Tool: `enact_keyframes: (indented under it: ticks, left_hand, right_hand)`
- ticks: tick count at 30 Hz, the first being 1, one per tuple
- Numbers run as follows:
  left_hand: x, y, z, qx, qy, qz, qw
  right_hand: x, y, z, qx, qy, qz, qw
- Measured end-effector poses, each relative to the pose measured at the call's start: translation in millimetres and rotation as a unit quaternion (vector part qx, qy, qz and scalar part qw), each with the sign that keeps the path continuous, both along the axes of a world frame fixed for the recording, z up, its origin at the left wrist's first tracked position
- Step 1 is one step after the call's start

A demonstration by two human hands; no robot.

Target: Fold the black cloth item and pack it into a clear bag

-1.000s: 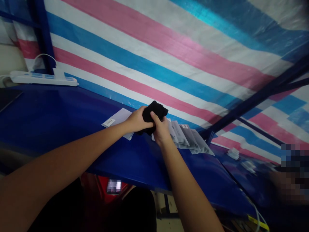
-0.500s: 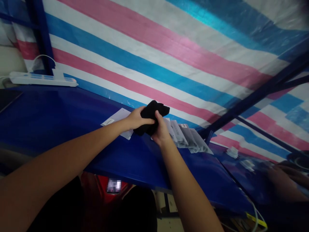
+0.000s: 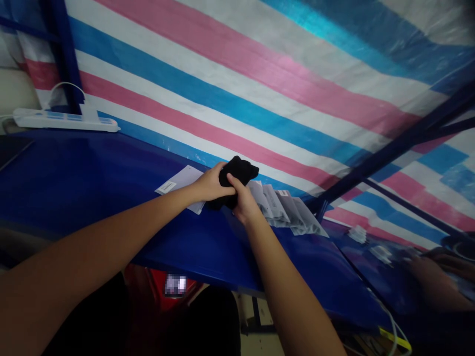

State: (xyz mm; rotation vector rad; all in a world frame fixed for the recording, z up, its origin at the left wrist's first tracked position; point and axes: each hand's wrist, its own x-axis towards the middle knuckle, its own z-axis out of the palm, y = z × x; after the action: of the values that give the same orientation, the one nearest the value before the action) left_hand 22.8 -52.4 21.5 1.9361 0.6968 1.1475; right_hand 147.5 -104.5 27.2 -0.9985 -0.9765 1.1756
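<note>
Both hands grip a folded black cloth item (image 3: 240, 170), held just above the table; its exact kind does not show. My left hand (image 3: 211, 185) closes on its left side, thumb across the front. From the right, my right hand (image 3: 245, 200) is wrapped round it with the thumb pressed on the near face. Under and left of my left hand lies a flat pale plastic bag (image 3: 181, 180) with a white barcode label. A row of overlapping clear and grey packaged bags (image 3: 285, 207) lies just right of my right hand.
The blue table (image 3: 111, 168) ends at the striped sheet (image 3: 208, 99) behind it. A white power strip (image 3: 67, 120) sits at the back left. At the far right, a co-worker's blurred hands (image 3: 438, 277) are near small white items (image 3: 380, 254). A red stool (image 3: 156, 287) stands below.
My right thumb has slid left across the black cloth, and the cloth has shifted slightly in my hands. The bags on the table have stayed put.
</note>
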Motion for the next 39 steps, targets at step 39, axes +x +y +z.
enact_keyframes:
  ticks: [39]
  left_hand:
    - [-29, -8, 28.7, 0.191, 0.25, 0.032, 0.949]
  right_hand:
    - [21, 15, -6.1, -0.029, 0.007, -0.146, 0.989]
